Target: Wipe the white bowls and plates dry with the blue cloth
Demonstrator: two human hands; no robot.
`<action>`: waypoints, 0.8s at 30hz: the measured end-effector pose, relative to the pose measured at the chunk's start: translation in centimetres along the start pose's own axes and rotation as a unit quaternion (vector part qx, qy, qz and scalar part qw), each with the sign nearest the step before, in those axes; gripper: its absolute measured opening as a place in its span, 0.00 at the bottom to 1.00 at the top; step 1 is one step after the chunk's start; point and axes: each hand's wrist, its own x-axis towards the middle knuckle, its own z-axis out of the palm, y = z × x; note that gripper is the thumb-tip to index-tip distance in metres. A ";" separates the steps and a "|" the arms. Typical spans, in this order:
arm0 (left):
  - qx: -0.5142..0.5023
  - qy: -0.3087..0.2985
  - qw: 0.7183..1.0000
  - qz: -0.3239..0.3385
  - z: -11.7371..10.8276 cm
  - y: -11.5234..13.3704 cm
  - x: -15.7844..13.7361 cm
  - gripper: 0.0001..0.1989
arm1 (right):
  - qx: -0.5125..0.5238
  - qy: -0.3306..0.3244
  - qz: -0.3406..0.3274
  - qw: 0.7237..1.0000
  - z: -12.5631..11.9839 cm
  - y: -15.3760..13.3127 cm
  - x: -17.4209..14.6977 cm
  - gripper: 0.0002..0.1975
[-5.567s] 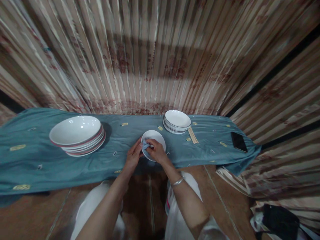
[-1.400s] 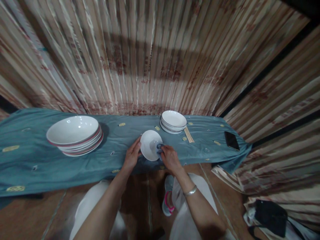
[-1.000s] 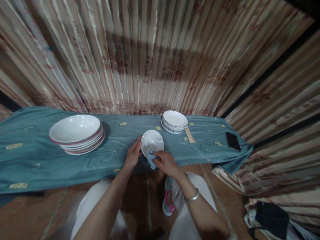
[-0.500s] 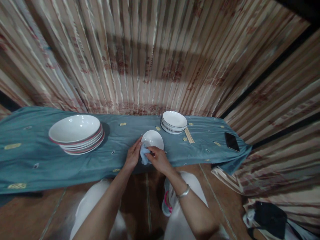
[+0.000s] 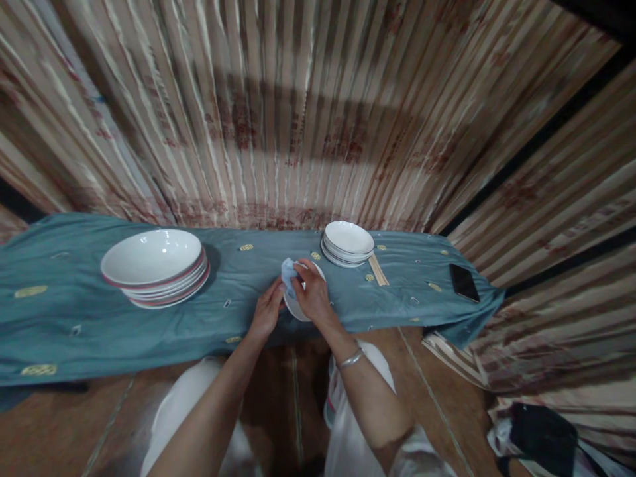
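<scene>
Wide gap left, crowded middle

A broad strip of table [image 5: 236,275] lies open between the large dish stack [image 5: 154,265] and the left grip [image 5: 268,307]. Beyond the right grip [image 5: 312,291] stand the small dish stack [image 5: 348,244] and wooden sticks [image 5: 379,270], with open surface from there to the phone [image 5: 464,283]. The curtain [image 5: 308,159] walls off the back. Right grip and blue cloth [image 5: 288,270] obstruct the white bowl [image 5: 295,309].

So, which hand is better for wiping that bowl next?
Probably the right hand: it holds the blue cloth at the edge of the bowl, while the left hand holds the bowl's side.
</scene>
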 end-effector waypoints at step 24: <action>-0.027 -0.009 1.000 0.004 0.0 0.6 -0.6 0.32 | -0.134 0.004 0.101 0.986 -1.0 5.3 1.9 0.15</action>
